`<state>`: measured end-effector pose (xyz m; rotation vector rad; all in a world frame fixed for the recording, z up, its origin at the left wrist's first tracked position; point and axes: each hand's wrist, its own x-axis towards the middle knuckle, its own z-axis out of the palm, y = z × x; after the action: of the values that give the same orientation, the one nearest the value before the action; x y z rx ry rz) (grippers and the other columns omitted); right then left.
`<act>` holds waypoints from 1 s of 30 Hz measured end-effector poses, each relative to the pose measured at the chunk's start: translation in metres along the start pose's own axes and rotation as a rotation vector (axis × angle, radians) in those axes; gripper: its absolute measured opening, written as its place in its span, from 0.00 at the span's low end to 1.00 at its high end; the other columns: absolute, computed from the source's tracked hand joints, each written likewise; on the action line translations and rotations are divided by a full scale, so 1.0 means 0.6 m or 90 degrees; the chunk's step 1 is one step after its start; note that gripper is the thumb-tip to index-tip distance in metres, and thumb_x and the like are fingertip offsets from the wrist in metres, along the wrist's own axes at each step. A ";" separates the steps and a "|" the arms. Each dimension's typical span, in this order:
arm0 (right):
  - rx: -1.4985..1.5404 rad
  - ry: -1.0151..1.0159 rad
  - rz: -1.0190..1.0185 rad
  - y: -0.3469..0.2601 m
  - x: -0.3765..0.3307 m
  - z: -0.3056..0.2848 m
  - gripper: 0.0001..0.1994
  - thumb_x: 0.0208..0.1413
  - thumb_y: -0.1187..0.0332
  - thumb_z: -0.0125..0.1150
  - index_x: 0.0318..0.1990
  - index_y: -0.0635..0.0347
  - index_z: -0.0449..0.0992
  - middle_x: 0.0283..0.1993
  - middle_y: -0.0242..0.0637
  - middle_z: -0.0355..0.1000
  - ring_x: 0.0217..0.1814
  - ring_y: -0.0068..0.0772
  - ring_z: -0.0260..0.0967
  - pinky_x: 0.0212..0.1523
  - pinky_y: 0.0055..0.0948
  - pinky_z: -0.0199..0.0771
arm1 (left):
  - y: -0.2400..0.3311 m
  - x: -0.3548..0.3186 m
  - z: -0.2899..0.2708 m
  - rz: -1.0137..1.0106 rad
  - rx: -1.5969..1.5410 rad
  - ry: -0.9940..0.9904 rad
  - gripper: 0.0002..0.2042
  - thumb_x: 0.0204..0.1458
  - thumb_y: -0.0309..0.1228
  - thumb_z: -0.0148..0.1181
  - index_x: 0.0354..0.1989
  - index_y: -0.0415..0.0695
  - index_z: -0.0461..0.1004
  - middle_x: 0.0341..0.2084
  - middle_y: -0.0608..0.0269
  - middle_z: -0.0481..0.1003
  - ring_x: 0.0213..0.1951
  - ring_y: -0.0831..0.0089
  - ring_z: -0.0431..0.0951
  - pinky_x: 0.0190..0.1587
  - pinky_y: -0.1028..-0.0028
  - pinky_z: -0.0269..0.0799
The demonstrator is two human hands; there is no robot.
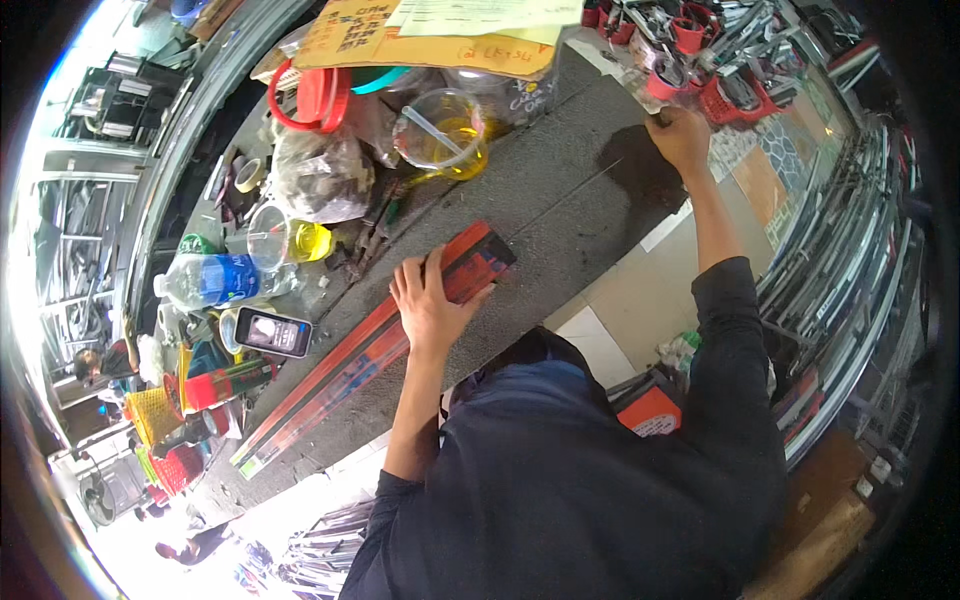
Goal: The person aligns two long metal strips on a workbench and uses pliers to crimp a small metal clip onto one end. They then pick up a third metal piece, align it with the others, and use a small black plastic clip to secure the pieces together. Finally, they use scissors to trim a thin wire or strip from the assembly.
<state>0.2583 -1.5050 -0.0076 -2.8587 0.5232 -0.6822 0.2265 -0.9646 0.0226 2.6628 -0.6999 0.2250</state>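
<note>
A long, narrow red box (345, 362) with dark and blue printing lies slantwise on the dark grey tabletop (560, 190). My left hand (430, 308) grips it near its upper right end, fingers over the far side and thumb along the near side. My right hand (685, 145) is stretched out past the table's right end, beside small red buckets. Its fingers are curled together. Whatever they may hold is hidden.
Behind the box stand a plastic tub of yellow liquid (440, 135), a filled plastic bag (320, 175) and a red lid (322, 98). A water bottle (210, 280) and a phone (273, 332) lie left. Red buckets (735, 98) hold metal parts; long strips (840, 280) are stacked right.
</note>
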 end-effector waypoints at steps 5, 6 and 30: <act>-0.046 0.003 0.079 0.019 -0.032 0.010 0.19 0.58 0.46 0.77 0.31 0.52 0.92 0.32 0.47 0.87 0.41 0.59 0.88 0.46 0.55 0.88 | -0.020 -0.002 0.002 0.018 0.007 0.022 0.51 0.39 0.58 0.93 0.71 0.46 0.79 0.53 0.54 0.71 0.58 0.48 0.75 0.66 0.46 0.73; -0.031 0.031 0.049 0.020 -0.033 0.010 0.19 0.59 0.46 0.77 0.31 0.52 0.93 0.33 0.48 0.87 0.41 0.59 0.88 0.47 0.55 0.88 | -0.020 -0.003 0.004 0.016 0.012 0.032 0.51 0.39 0.58 0.93 0.71 0.46 0.79 0.53 0.54 0.71 0.58 0.48 0.75 0.66 0.46 0.73; 0.426 -0.168 -0.066 -0.434 -0.250 -0.048 0.17 0.70 0.61 0.76 0.58 0.62 0.89 0.57 0.49 0.82 0.66 0.60 0.76 0.73 0.60 0.73 | -0.029 0.061 -0.008 -0.054 -0.185 -0.008 0.19 0.63 0.41 0.80 0.55 0.41 0.90 0.46 0.52 0.85 0.51 0.49 0.85 0.59 0.52 0.80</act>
<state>0.1973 -1.2101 0.0160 -2.2941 0.0764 -0.3829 0.2664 -0.9652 0.0303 2.4114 -0.5730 0.0759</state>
